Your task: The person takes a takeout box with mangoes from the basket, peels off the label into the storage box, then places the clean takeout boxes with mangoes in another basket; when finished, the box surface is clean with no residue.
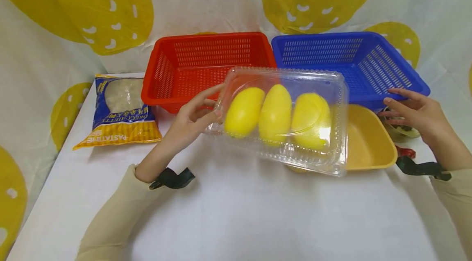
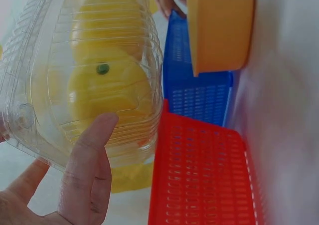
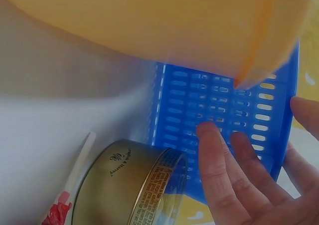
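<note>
My left hand [image 1: 193,115] grips the left end of a clear plastic clamshell box [image 1: 341,119], raised and tilted above the table. Inside lie three smooth yellow mango-like fruits [image 1: 275,115]; the left wrist view shows small green stem spots on them. My right hand [image 1: 418,113] holds nothing, its fingers loosely bent near the front right corner of the blue basket [image 1: 387,72]. Under that hand is a round gold tin [image 3: 122,185], partly hidden by it in the head view. Behind the clamshell, a yellow-orange tub [image 1: 372,142] is partly covered.
A red basket [image 1: 158,70] stands left of the blue one at the table's back. Further left lies a bag of pasta [image 1: 119,109]. A red-wrapped thing with a white stick [image 3: 60,210] lies next to the tin. A patterned cloth [image 1: 206,3] hangs behind.
</note>
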Demonstrator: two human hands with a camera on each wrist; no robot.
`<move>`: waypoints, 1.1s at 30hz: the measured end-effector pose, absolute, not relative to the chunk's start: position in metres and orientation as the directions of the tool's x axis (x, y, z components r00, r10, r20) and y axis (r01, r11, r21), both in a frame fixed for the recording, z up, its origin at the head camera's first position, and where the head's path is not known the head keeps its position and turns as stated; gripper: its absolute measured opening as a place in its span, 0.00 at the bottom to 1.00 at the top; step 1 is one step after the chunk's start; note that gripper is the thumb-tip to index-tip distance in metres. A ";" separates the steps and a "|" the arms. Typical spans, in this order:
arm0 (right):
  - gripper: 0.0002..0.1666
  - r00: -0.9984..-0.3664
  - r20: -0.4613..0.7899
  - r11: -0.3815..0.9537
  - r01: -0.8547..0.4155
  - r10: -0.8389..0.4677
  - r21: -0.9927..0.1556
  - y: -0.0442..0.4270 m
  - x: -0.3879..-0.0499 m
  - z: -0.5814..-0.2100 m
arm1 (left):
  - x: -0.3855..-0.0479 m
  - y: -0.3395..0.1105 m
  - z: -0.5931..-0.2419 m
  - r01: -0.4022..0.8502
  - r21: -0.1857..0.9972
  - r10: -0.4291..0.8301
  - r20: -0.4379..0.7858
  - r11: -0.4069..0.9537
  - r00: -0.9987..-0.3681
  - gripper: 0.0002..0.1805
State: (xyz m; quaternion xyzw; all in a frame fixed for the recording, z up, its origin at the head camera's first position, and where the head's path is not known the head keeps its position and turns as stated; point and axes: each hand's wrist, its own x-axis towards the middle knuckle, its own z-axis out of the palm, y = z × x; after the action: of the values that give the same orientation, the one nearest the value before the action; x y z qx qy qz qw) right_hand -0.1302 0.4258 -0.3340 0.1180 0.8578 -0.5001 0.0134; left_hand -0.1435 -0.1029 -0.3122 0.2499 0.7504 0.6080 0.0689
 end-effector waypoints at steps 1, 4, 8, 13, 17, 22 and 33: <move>0.26 -0.971 -0.144 0.480 0.221 0.193 -0.849 0.425 -0.130 -0.334 | -0.145 -0.101 -0.312 0.290 0.948 0.457 0.203 0.129 -0.866 0.29; 0.30 -0.969 -0.153 0.492 0.232 0.196 -0.839 0.425 -0.130 -0.332 | -0.148 -0.094 -0.310 0.281 0.953 0.451 0.203 0.114 -0.869 0.29; 0.28 -0.967 -0.157 0.476 0.236 0.201 -0.847 0.424 -0.129 -0.330 | -0.152 -0.086 -0.308 0.275 0.957 0.450 0.207 0.089 -0.868 0.29; 0.22 -0.967 -0.150 0.457 0.230 0.205 -0.859 0.423 -0.128 -0.330 | -0.158 -0.076 -0.308 0.279 0.958 0.443 0.224 0.062 -0.868 0.29; 0.26 -0.965 -0.160 0.471 0.243 0.209 -0.848 0.423 -0.129 -0.332 | -0.163 -0.068 -0.309 0.281 0.959 0.439 0.235 0.042 -0.867 0.30; 0.37 -0.958 -0.172 0.507 0.270 0.231 -0.819 0.424 -0.128 -0.335 | -0.169 -0.058 -0.309 0.268 0.963 0.433 0.229 0.030 -0.872 0.30; 0.46 -0.955 -0.192 0.537 0.287 0.227 -0.793 0.423 -0.128 -0.329 | -0.187 -0.040 -0.308 0.309 0.950 0.369 0.276 0.032 -0.887 0.30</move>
State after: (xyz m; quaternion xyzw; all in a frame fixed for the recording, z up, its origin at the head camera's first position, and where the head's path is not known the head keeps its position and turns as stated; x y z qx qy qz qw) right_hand -0.1283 0.4231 -0.3293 0.1467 0.8760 -0.4582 0.0331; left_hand -0.1868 -0.0397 -0.3085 0.2363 0.7179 0.6545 0.0229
